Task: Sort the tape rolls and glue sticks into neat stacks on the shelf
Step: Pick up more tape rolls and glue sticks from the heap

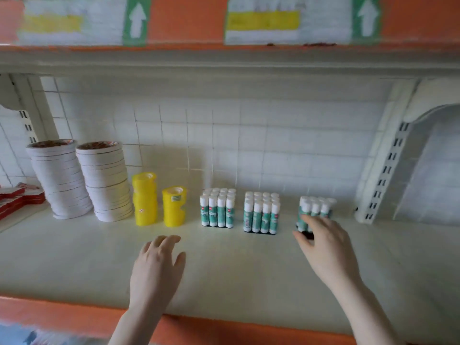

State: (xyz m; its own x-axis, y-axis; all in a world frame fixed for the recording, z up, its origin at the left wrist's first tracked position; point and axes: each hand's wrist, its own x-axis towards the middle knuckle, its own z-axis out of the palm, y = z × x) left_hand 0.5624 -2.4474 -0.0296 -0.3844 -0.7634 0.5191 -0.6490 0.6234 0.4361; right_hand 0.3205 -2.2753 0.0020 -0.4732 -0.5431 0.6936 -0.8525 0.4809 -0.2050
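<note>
Watching through the head view: I see the shelf (236,265).
Right hand (323,245): my fingers curl around the rightmost glue-stick pack (314,210), gripping its front.
Left hand (156,260): fingers relaxed, spread, holding nothing.
Glue-stick packs: two more (217,207) (261,212) stand upright mid-shelf.
Tape: white stacks (59,178) (105,181) and yellow rolls (144,197) (174,206) stand left.

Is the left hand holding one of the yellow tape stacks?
No, the left hand hovers open over the shelf, apart from both yellow tape stacks.

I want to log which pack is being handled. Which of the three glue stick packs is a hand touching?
The rightmost glue stick pack: the right hand has its fingers on its front. The other two packs stand apart, untouched.
</note>
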